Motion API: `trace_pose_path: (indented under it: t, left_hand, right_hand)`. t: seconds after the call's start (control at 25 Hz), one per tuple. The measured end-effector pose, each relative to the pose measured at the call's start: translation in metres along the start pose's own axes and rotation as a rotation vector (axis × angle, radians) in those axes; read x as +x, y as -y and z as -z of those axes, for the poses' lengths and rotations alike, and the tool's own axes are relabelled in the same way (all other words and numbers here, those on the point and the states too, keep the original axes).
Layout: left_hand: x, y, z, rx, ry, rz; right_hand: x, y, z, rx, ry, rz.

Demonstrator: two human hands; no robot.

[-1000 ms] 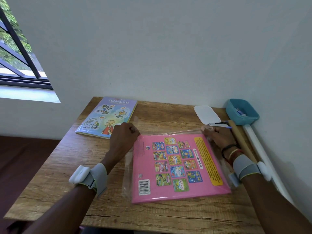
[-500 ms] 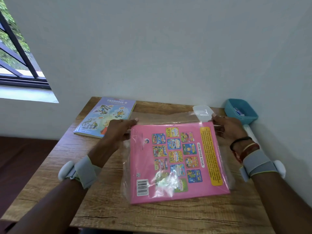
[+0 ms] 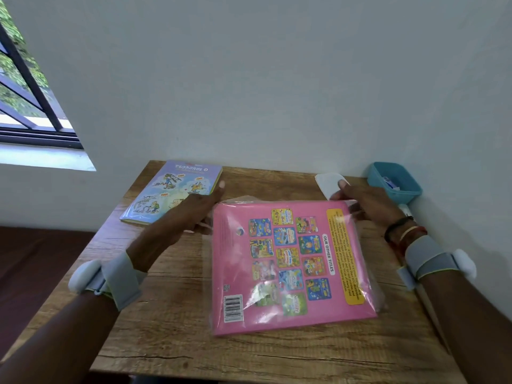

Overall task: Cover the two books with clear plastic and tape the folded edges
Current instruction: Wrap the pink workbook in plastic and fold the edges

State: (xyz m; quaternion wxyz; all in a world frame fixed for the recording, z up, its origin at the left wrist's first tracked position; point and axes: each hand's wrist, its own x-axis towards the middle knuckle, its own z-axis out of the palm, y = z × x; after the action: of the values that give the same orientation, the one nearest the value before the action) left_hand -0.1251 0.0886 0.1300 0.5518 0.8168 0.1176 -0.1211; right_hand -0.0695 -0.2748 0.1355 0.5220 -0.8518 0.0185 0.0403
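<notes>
A pink book [image 3: 288, 261] lies back cover up on the wooden table [image 3: 171, 336], wrapped in a clear plastic sheet [image 3: 371, 289] that glints near its lower half. Its far edge is lifted off the table. My left hand [image 3: 191, 214] grips the far left corner of the book and plastic. My right hand [image 3: 365, 203] grips the far right corner, thumb on top. A second, purple-blue book [image 3: 171, 192] lies flat at the table's far left, uncovered.
A teal tray [image 3: 396, 181] stands in the far right corner by the wall. A white flat object [image 3: 328, 184] lies just behind my right hand. A white roll [image 3: 407, 210] runs along the right wall. A window is at the left.
Both hands took hold of the pink book's far corners and tilted that edge up, with the plastic around it. The book now stands steeper and closer to the far side.
</notes>
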Motion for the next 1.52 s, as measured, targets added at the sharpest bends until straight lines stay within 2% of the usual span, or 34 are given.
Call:
trace_pose_path:
  t: [0.08,0.16,0.2,0.24,0.32,0.44,0.6,0.72,0.84,0.88,0.92,1.0,1.04,1.08,1.16,1.24,1.32,1.44,1.52]
  left_hand:
    - [0.002,0.008,0.004,0.219,0.01,-0.08]
    - [0.011,0.017,0.006,0.498,-0.126,-0.3]
    - [0.015,0.019,0.003,0.566,-0.182,-0.438]
    - [0.017,0.015,-0.004,0.581,-0.178,-0.55]
    - [0.018,-0.002,-0.019,0.538,-0.053,-0.613]
    - [0.026,-0.02,-0.026,0.47,0.082,-0.547]
    - [0.038,-0.002,-0.004,0.306,0.23,-0.294]
    - [0.038,0.016,0.004,0.266,0.265,-0.127]
    - [0.037,0.027,0.01,0.198,0.258,-0.044]
    - [0.037,0.03,0.011,0.197,0.254,-0.032]
    - [0.038,0.032,0.01,0.213,0.245,-0.028]
    - [0.039,0.034,0.009,0.344,0.159,-0.065]
    - [0.039,0.034,0.006,0.465,0.079,-0.109]
    - [0.037,0.032,0.002,0.602,-0.02,-0.162]
    - [0.024,0.027,-0.013,0.81,-0.252,-0.302]
    - [0.007,0.025,-0.037,0.811,-0.364,-0.446]
    - [-0.011,0.028,-0.063,0.771,-0.351,-0.565]
    - [-0.026,0.043,-0.089,0.815,-0.361,-0.685]
    - [-0.034,0.052,-0.106,0.873,-0.358,-0.741]
  right_hand:
    - [-0.004,0.001,0.004,-0.111,0.152,0.006]
    - [-0.003,-0.002,0.008,-0.12,0.192,0.03]
    - [-0.002,-0.003,0.01,-0.091,0.193,0.021]
    - [-0.002,-0.003,0.011,-0.055,0.192,0.005]
    - [-0.002,-0.003,0.012,0.033,0.206,-0.04]
    - [-0.001,-0.009,0.015,0.187,0.185,-0.141]
    - [-0.008,-0.031,0.01,0.247,0.181,-0.26]
    - [-0.014,-0.045,-0.005,0.252,0.108,-0.292]
    - [-0.007,-0.055,-0.016,0.211,-0.016,-0.295]
    - [-0.006,-0.057,-0.02,0.113,-0.088,-0.269]
    - [-0.005,-0.059,-0.024,-0.083,-0.184,-0.208]
    - [-0.007,-0.058,-0.033,-0.573,-0.433,0.034]
    - [-0.012,-0.055,-0.04,-0.732,-0.503,0.19]
    - [-0.016,-0.05,-0.049,-0.83,-0.5,0.336]
    - [-0.02,-0.035,-0.071,-0.895,-0.303,0.507]
    - [-0.02,-0.025,-0.096,-0.888,-0.021,0.52]
    - [-0.018,-0.021,-0.112,-0.891,0.126,0.48]
    - [-0.013,-0.026,-0.11,-0.975,0.124,0.42]
    - [-0.013,-0.029,-0.101,-1.018,0.072,0.303]
